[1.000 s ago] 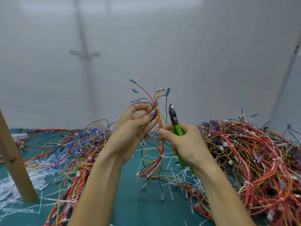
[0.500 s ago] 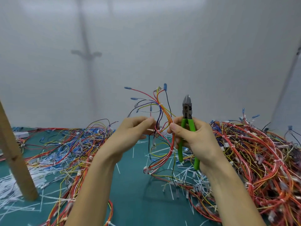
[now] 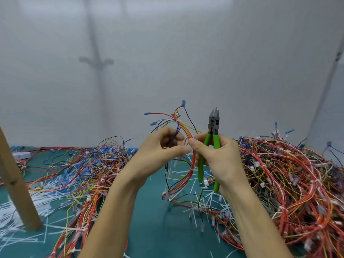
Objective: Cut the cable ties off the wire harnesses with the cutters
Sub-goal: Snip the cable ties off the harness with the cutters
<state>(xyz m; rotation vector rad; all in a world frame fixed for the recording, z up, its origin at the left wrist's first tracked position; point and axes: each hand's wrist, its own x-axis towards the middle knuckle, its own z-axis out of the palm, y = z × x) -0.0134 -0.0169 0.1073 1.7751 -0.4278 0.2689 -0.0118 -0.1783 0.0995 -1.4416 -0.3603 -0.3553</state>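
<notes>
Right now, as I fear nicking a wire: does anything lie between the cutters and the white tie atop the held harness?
Yes: one black wire of the harness arcs down between the cutters and the white tie.

The cutters had green handles; the harness ran red, orange, yellow; the table was teal.

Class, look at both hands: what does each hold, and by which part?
The right hand grips the cutters by their green handles. The left hand pinches the wire harness below its fanned-out top, where the right thumb also touches it.
</notes>
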